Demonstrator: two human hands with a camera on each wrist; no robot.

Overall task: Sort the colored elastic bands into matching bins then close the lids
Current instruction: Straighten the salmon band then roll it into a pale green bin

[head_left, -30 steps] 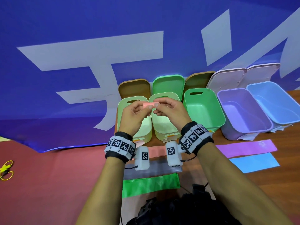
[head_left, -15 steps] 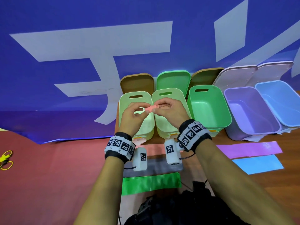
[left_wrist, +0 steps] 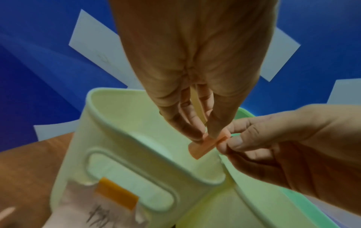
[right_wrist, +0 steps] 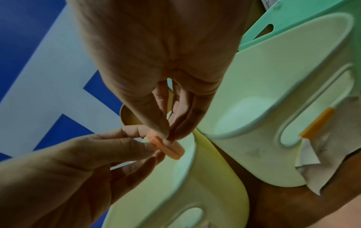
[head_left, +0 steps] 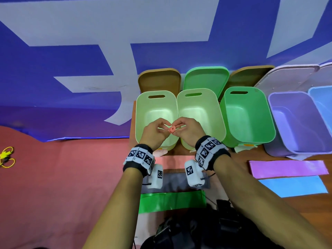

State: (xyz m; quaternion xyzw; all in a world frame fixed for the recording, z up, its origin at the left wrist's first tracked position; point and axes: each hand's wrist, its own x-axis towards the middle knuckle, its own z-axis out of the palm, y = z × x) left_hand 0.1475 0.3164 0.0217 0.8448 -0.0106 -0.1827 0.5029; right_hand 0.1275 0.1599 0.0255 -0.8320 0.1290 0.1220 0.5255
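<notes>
1. right now both hands meet over the two pale green bins, and each pinches one end of a small rolled-up pink band (head_left: 172,129) with fingertips and thumb.
2. the left hand (head_left: 154,132) holds the roll from its own side and the right hand (head_left: 186,131) from the other, so the roll sits squarely between them, neither one nearer.
3. in the left wrist view the roll's long axis runs across from one hand to the other, and in the head view its open round end faces the person.
4. the roll hangs above the seam where the left pale bin (head_left: 156,115) and the middle pale bin (head_left: 199,112) touch, so i judge a small shift to either side decides which bin takes it; i can't tell from here which one is meant for pink.
5. all the bins sit open, with their lids propped up behind them.
6. on the bench nearer the person lie flat bands still unsorted: a green band (head_left: 172,201), a purple band (head_left: 287,168) and a blue band (head_left: 292,186).
</notes>
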